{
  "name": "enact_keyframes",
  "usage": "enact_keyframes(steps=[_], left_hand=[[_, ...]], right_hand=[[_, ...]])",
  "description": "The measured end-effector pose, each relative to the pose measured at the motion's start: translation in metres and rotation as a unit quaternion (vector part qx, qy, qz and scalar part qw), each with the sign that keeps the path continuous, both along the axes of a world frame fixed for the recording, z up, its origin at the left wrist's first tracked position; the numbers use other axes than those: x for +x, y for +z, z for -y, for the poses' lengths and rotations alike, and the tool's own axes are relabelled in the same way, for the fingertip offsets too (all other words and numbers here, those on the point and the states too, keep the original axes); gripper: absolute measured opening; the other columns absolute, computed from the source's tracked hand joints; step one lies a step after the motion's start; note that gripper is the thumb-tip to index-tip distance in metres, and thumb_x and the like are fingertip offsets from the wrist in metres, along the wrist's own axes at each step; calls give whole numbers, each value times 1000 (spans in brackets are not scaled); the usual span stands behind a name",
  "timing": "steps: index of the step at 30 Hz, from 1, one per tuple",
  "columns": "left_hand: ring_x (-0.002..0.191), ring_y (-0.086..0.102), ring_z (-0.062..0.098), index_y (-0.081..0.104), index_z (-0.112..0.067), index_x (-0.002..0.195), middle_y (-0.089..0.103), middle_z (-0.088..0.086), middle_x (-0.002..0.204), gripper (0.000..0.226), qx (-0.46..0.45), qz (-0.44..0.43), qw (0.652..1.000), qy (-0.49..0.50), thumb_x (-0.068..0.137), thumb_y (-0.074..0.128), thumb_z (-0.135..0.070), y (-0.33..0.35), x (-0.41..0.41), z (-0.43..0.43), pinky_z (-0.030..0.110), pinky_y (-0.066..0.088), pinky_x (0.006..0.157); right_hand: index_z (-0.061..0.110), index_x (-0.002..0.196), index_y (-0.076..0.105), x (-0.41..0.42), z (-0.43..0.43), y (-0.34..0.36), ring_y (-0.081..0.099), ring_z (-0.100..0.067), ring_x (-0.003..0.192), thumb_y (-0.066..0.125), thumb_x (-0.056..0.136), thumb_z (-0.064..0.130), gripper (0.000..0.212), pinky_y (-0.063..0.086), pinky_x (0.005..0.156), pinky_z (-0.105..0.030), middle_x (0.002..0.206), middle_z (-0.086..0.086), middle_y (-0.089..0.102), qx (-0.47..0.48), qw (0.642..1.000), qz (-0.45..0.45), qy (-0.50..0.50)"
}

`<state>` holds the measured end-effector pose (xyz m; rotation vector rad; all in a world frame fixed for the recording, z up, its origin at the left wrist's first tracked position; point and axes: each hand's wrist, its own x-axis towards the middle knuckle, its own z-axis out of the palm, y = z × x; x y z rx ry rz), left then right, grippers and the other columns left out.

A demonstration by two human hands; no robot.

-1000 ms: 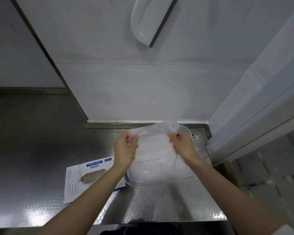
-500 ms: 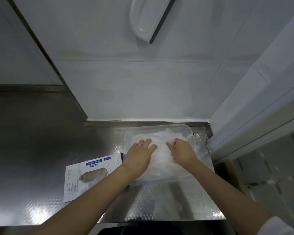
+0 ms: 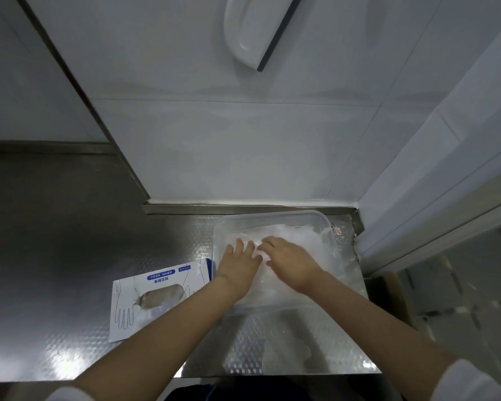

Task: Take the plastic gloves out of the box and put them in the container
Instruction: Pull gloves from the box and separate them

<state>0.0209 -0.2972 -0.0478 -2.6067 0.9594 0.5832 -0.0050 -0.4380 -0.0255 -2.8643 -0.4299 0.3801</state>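
Observation:
A clear plastic container (image 3: 275, 217) sits at the back right of the steel counter, holding a crumpled pile of thin plastic gloves (image 3: 298, 235). My left hand (image 3: 240, 263) lies flat with fingers spread on the gloves at the container's left side. My right hand (image 3: 289, 263) presses down on the gloves beside it, its fingers pointing left and nearly meeting my left hand. The white and blue glove box (image 3: 156, 296) lies flat on the counter, left of the container, its oval opening facing up.
The patterned steel counter (image 3: 70, 256) ends at a front edge near me and a right edge by the white door frame (image 3: 417, 198). White tiled wall rises behind. A white fixture (image 3: 252, 27) hangs on the wall above. A loose clear glove (image 3: 287, 351) lies on the counter near the front edge.
A second ago both hands held a glove stretched above the container. They lowered it in and pressed flat; since then my right hand slid left toward my left hand.

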Motion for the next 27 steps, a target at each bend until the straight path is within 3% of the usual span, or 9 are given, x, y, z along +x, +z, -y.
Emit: enact_keyframes(steps=[2, 4, 12, 15, 18, 21, 24, 27], left_hand=[[141, 7, 44, 22, -17, 147, 5, 15, 156, 65, 30, -11, 999, 0, 93, 57, -19, -2, 1, 1, 50, 19, 112], [141, 6, 47, 18, -18, 148, 1, 16, 156, 71, 45, -33, 998, 6, 91, 60, -15, -3, 2, 3, 52, 21, 113], [140, 11, 46, 8, -23, 150, -2, 13, 157, 81, 37, -114, 992, 39, 89, 57, -2, -9, 7, 8, 44, 35, 106], [139, 17, 44, 10, -22, 150, 0, 13, 157, 78, 65, -97, 993, 11, 91, 59, -11, -6, 9, 7, 44, 34, 106], [133, 31, 43, 17, -16, 147, 17, 17, 153, 65, 86, -25, 995, -39, 95, 55, -23, 5, 9, 3, 48, 24, 110], [126, 40, 35, 30, -15, 140, 40, 13, 140, 49, -44, 60, 997, -28, 95, 48, -15, 23, 8, -12, 46, 20, 111], [125, 39, 23, 38, -19, 136, 43, 4, 137, 44, -209, 85, 974, 32, 93, 43, -11, 43, 3, -42, 37, 20, 110], [129, 36, 20, 40, -22, 135, 43, 0, 138, 44, -265, 86, 956, 92, 93, 45, -14, 52, -4, -91, 32, 19, 109]], right_hand=[[18, 146, 27, 6, 15, -11, 23, -22, 141, 54, 95, 19, 58, 28, 110, -33, 156, -3, 20, -67, 996, -61, -27], [20, 149, 20, 7, 27, -18, 17, -20, 144, 57, 92, 23, 68, 26, 112, -34, 158, 0, 13, -98, 990, -100, -31], [21, 149, 21, 9, 32, -28, 26, -19, 139, 51, 94, 29, 64, 25, 112, -35, 154, 0, 24, -119, 986, -120, -3], [19, 149, 21, 10, 30, -23, 26, -21, 139, 51, 94, 31, 64, 26, 112, -38, 154, -2, 22, -126, 982, -140, 1], [16, 145, 31, 15, 28, -6, 35, -22, 135, 56, 93, 27, 59, 30, 109, -35, 151, -3, 31, -93, 982, -161, -42], [17, 139, 42, 13, 19, 18, 42, -19, 131, 52, 96, 25, 45, 34, 106, -31, 144, -1, 44, -38, 989, -113, -92], [20, 132, 51, 0, -7, 40, 50, -15, 123, 48, 98, 23, 34, 38, 100, -28, 135, 3, 54, 39, 993, -5, -110], [19, 129, 52, -19, -55, 56, 52, -11, 116, 48, 98, 19, 31, 38, 93, -21, 128, 4, 56, 145, 985, 68, -64]])
